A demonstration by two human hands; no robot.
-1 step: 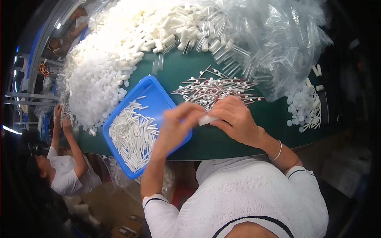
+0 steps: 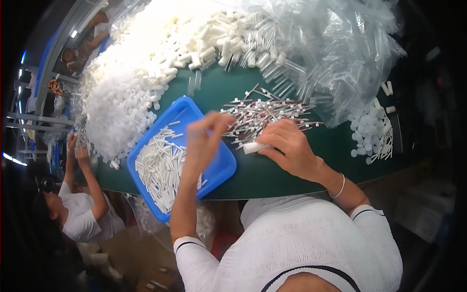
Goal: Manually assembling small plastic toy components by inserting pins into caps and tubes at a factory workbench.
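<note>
My right hand [image 2: 288, 146] is closed, pinching a short white cylinder [image 2: 251, 148] between thumb and fingers. The cylinder lies nearly level above the table's near part. My left hand [image 2: 206, 134] is smeared by motion over the right side of a blue tray [image 2: 221, 168], apart from the cylinder; whether its fingers hold anything does not show. The tray contains many thin white sticks [image 2: 160, 170]. Just beyond my hands is a heap of thin metal rods with small white and dark red parts [image 2: 272, 109].
Cream-white cylinders [image 2: 202, 41] and translucent round caps [image 2: 119, 114] form big piles at the back and left. Clear tubes in plastic bags [image 2: 340, 53] lie at the back right. More caps [image 2: 367, 131] sit at the right. A co-worker [image 2: 90, 209] works at the left edge.
My left hand has moved left, away from the white cylinder and over the tray. My right hand keeps its hold on the cylinder in almost the same place.
</note>
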